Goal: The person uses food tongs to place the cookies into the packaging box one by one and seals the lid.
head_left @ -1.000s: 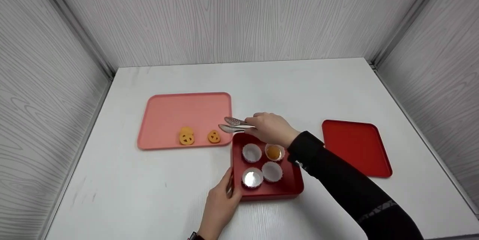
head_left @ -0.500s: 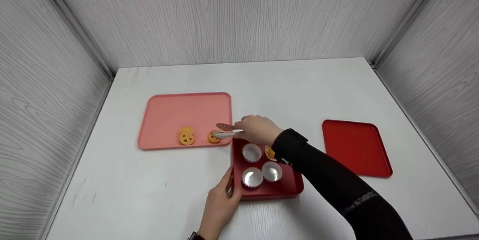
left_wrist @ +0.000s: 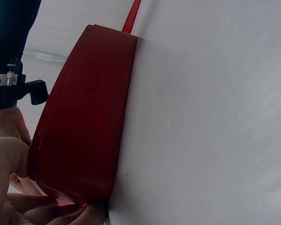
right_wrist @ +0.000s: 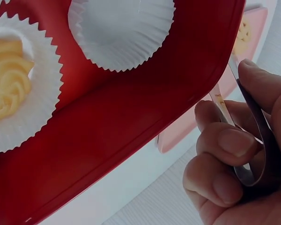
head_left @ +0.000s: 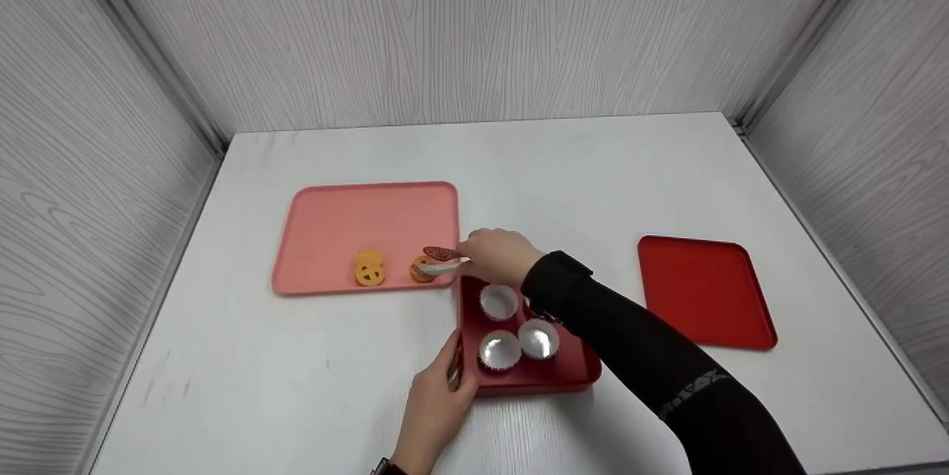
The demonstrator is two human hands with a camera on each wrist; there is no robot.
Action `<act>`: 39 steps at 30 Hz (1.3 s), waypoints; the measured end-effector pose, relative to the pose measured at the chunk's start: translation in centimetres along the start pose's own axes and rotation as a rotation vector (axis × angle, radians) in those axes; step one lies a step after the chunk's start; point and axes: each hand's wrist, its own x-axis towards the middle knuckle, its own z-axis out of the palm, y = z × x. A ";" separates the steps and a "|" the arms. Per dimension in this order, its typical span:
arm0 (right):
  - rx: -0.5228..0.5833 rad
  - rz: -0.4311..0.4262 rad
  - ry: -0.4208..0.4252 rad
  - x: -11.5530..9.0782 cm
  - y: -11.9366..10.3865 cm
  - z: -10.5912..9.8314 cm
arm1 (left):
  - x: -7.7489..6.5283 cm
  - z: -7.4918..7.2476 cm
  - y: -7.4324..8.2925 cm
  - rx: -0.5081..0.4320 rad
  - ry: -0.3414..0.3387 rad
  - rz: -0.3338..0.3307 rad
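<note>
My right hand [head_left: 500,256] holds metal tongs [right_wrist: 256,117], with the arms apart. Their perforated tips overlap a round cookie with cut-out holes [head_left: 423,278] near the right edge of the pink tray [head_left: 356,212]. My left hand [head_left: 439,397] grips the near left corner of a deep red box [head_left: 534,380], thumb up by the rim. Inside the box stand white paper baking cups [head_left: 499,302]; one holds a swirled cookie [right_wrist: 7,79], mostly hidden in the head view by my right arm.
Farther left on the pink tray are another holed cookie [head_left: 369,275] and a paler one [head_left: 368,257] right behind it. A flat red lid or tray [head_left: 708,293] lies at the right of the white table [head_left: 259,386]. Wood-patterned walls [head_left: 474,30] enclose the back and sides.
My right hand and the tongs have moved left and slightly down, from the pink tray's right edge onto the nearest holed cookie. My left hand and the box stay put.
</note>
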 end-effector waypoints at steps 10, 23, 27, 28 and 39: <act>-0.006 0.015 -0.015 0.7 -1.0 0.0 | 0.0 -0.3 -0.2 -0.019 -0.038 -0.049; -0.001 0.045 0.023 0.9 -1.0 -0.1 | 0.1 -0.3 -0.4 0.011 -0.002 -0.018; 0.030 0.044 -0.012 1.0 -0.9 0.0 | 0.0 -0.4 -0.4 0.002 -0.011 -0.026; 0.036 0.045 -0.025 1.1 -1.0 -0.1 | 0.0 -0.4 -0.4 -0.003 -0.014 -0.027; 0.050 0.060 -0.068 0.9 -1.8 -0.6 | -0.1 -0.4 -0.1 0.000 -0.043 -0.050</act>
